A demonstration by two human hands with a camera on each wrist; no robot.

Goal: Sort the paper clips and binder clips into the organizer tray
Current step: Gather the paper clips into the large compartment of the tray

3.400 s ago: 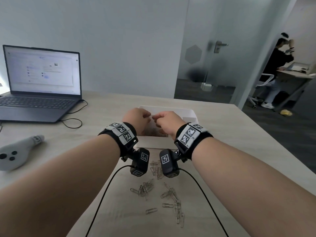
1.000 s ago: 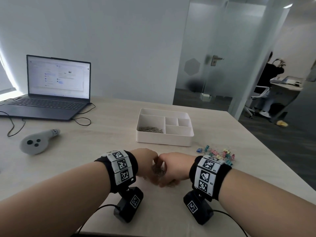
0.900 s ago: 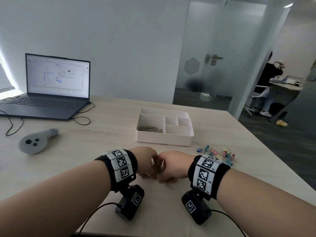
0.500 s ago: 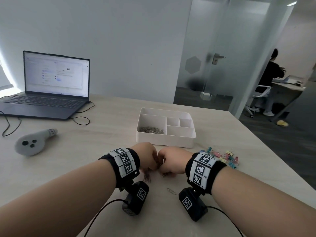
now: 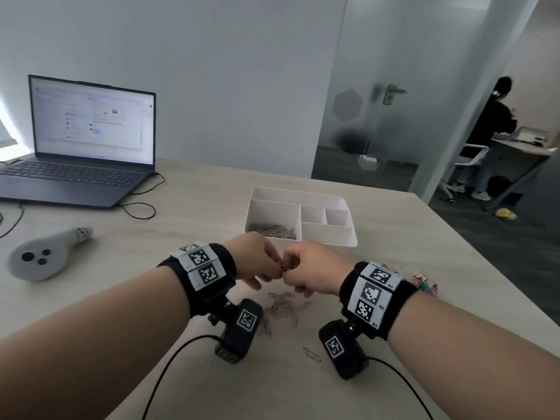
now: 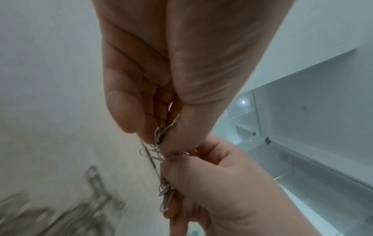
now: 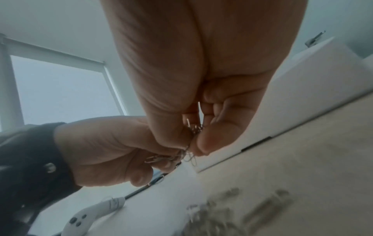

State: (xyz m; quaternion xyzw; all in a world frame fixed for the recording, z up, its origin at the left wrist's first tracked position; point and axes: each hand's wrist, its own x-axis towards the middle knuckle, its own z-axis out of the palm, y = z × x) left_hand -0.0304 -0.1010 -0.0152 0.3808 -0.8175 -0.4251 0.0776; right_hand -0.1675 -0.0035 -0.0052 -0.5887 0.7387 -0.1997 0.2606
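My left hand [image 5: 272, 268] and right hand [image 5: 292, 268] meet knuckle to knuckle just above the table, in front of the white organizer tray [image 5: 303, 194]. Both pinch a tangled bunch of silver paper clips [image 5: 284, 266]. In the left wrist view clips [image 6: 158, 142] hang from my left fingertips, and more [image 6: 167, 196] stick out of the right fist. In the right wrist view clips [image 7: 194, 129] sit between my right thumb and fingers. The tray's large left compartment holds several paper clips [image 5: 272, 231]. Loose clips [image 5: 285, 307] lie under the hands. Coloured binder clips [image 5: 424, 283] lie to the right.
One single paper clip [image 5: 312, 354] lies near the front edge. A grey controller [image 5: 39, 259] lies at the left, with an open laptop [image 5: 81, 153] and its cable behind it. A glass door and a person at a desk are beyond the table's right edge.
Both hands have lifted off the table with a bunch of paper clips and moved forward toward the tray. Several clips that were under the hands now lie uncovered on the table.
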